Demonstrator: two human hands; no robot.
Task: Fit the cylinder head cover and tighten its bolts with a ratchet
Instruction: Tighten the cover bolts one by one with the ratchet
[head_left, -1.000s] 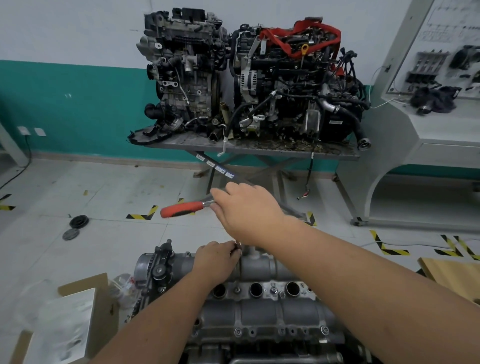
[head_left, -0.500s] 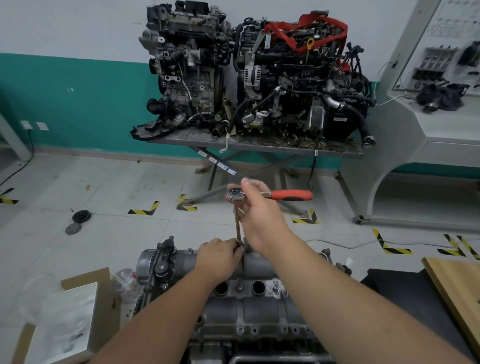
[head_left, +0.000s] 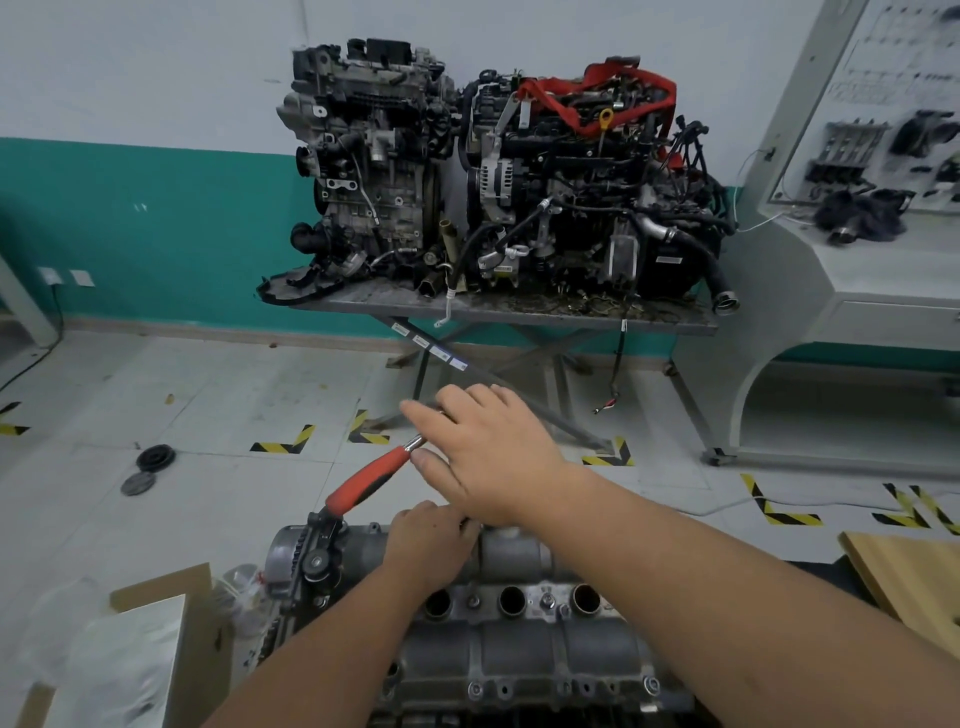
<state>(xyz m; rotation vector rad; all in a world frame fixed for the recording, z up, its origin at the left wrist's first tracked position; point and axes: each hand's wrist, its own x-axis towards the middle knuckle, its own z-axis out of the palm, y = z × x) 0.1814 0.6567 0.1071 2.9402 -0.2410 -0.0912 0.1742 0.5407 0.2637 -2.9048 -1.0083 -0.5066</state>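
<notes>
Tightening is the step in hand: the cylinder head cover (head_left: 519, 639) already sits on the engine at the bottom centre of the view, with several bolts (head_left: 474, 690) seated along its near flange. At its far edge the left hand (head_left: 426, 540) is curled round something at a bolt position, most likely the ratchet's extension or socket; the thing itself is hidden by the fingers. Above it, the right hand (head_left: 483, 457) lies over the head of the ratchet (head_left: 374, 478), fingers fairly straight, thumb against the shank, and the red handle points down to the left. Whether the right hand truly clamps the tool cannot be told. By judgement, the next move calls for a steady sweep of the handle with the drive held upright on the bolt, then a shift to the next fastener. Beyond stand two engines on a steel table (head_left: 498, 312), and a cardboard box (head_left: 156, 649) lies at lower left.
</notes>
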